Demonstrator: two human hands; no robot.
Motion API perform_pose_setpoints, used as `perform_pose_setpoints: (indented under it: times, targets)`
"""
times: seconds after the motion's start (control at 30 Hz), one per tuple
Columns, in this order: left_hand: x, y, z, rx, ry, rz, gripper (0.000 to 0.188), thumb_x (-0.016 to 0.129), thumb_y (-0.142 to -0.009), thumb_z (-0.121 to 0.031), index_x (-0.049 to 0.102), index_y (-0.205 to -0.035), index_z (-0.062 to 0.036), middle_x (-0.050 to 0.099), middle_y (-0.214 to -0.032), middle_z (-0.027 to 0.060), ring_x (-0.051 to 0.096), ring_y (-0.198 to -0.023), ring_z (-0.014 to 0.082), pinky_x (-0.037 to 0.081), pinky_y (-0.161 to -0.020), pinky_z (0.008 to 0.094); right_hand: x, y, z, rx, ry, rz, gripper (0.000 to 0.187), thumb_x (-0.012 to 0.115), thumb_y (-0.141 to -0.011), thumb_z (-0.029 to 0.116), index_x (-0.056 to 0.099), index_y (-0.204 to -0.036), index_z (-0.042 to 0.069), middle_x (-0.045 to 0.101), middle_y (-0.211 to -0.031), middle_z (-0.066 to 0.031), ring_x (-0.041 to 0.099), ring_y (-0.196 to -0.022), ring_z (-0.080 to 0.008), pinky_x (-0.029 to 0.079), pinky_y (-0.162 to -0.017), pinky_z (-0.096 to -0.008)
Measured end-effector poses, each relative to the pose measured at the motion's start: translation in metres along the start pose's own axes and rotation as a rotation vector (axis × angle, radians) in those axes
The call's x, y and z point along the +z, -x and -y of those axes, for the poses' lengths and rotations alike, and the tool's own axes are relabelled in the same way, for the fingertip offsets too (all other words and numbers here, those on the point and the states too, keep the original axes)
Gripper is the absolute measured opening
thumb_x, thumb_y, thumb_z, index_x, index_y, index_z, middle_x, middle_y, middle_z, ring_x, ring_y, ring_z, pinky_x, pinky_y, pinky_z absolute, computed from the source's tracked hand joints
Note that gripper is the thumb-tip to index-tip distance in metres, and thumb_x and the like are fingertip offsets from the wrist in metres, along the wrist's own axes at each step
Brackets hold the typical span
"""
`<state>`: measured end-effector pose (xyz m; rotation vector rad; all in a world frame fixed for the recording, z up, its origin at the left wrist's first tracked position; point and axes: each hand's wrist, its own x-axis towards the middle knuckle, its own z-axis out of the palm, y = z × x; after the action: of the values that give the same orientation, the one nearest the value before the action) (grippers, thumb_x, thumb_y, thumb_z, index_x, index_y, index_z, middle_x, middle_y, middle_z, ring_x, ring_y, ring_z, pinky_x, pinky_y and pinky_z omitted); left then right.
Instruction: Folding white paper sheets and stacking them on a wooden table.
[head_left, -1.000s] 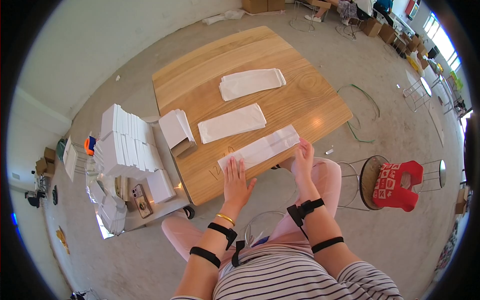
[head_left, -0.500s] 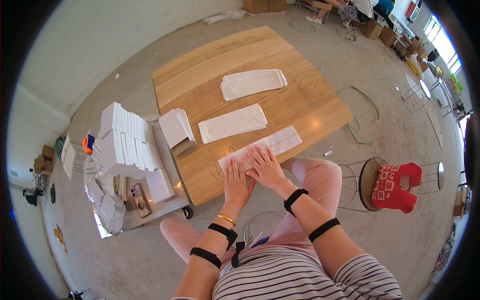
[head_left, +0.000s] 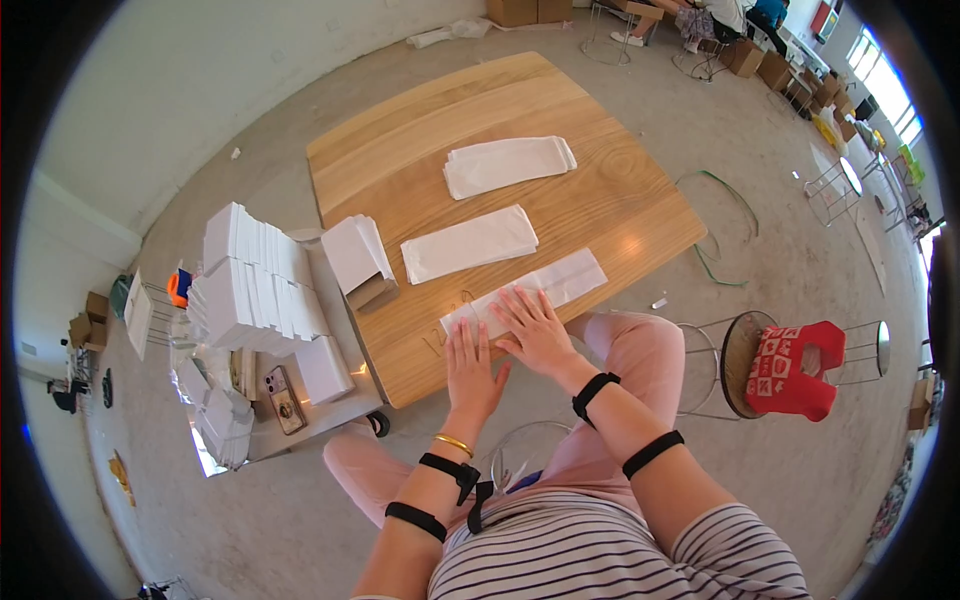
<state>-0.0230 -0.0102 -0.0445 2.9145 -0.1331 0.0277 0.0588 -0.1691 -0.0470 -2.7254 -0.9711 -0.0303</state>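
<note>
A long white flat strip [head_left: 578,276], thin like paper or a flat bag, lies along the near edge of the table. My right hand [head_left: 537,338] rests flat over its middle, fingers stretched out. Beside it, my left hand [head_left: 472,378] has its fingers extended, with the fingertips at the strip's left end. Neither hand grips anything. Beyond the strip lies a thin stack of similar white pieces [head_left: 470,245], and farther off another such stack [head_left: 510,167]. To the left sits a white box-like bundle [head_left: 357,252] with a brown cardboard end.
Left of the wooden table [head_left: 420,130], a metal cart [head_left: 345,405] bears tall stacks of folded white pieces [head_left: 262,285] and a phone [head_left: 285,400]. A red bag [head_left: 790,375] sits on a stool at right. A green strap [head_left: 715,262] lies on the floor. People sit far back.
My left hand has slid slightly down and away from my right hand, leaving a wider gap between the thumbs. The strip and stacks hold their places on the table.
</note>
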Motion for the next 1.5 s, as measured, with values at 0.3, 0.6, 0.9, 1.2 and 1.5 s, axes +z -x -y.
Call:
perform_pose_setpoints:
  times: [0.3, 0.6, 0.9, 1.2, 1.5]
  targets:
    - [-0.003, 0.004, 0.006, 0.005, 0.219, -0.137, 0.088, 0.054, -0.097, -0.043, 0.01, -0.154, 0.0069, 0.012, -0.161, 0.0286, 0.012, -0.15, 0.0418, 0.011, -0.121, 0.0514, -0.001, 0.001, -0.001, 0.013, -0.043, -0.015, 0.072, 0.052, -0.095, 0.051, 0.027, -0.156, 0.02, 0.022, -0.164, -0.0045, 0.015, -0.152, -0.0276, 0.011, -0.123, -0.0508]
    - [-0.021, -0.026, -0.02, 0.096, 0.366, -0.149, 0.085, 0.05, -0.099, -0.044, 0.007, -0.155, 0.0045, 0.01, -0.162, 0.0258, 0.008, -0.151, 0.0415, 0.01, -0.121, 0.0533, -0.048, -0.001, -0.026, 0.147, -0.149, -0.16, 0.069, 0.047, -0.099, 0.048, 0.026, -0.156, 0.015, 0.022, -0.163, -0.0075, 0.015, -0.151, -0.0318, 0.01, -0.122, -0.0506]
    - [0.0, -0.045, -0.042, 0.168, 0.207, -0.023, 0.087, 0.056, -0.096, -0.042, 0.013, -0.154, 0.0063, 0.013, -0.162, 0.0233, 0.01, -0.151, 0.0389, 0.011, -0.122, 0.0515, -0.06, 0.024, -0.052, 0.294, -0.27, -0.185, 0.063, 0.041, -0.103, 0.046, 0.032, -0.154, 0.011, 0.029, -0.16, -0.0105, 0.017, -0.15, -0.0324, 0.011, -0.121, -0.051]
    - [0.006, -0.052, -0.051, 0.177, 0.102, 0.018, 0.087, 0.055, -0.096, -0.044, 0.014, -0.153, 0.0079, 0.014, -0.162, 0.0248, 0.011, -0.151, 0.0393, 0.012, -0.122, 0.0518, -0.055, 0.028, -0.05, 0.299, -0.34, -0.136, 0.056, 0.039, -0.104, 0.043, 0.042, -0.147, 0.008, 0.038, -0.154, -0.0143, 0.025, -0.148, -0.0333, 0.015, -0.12, -0.0505]
    - [-0.003, -0.047, -0.041, 0.226, 0.095, 0.012, 0.084, 0.059, -0.094, -0.042, 0.019, -0.155, 0.0012, 0.016, -0.161, 0.0234, 0.015, -0.15, 0.0396, 0.013, -0.121, 0.0531, -0.051, 0.022, -0.042, 0.24, -0.32, -0.157, 0.047, 0.055, -0.097, 0.031, 0.052, -0.135, 0.005, 0.049, -0.144, -0.0143, 0.035, -0.142, -0.0328, 0.024, -0.118, -0.049]
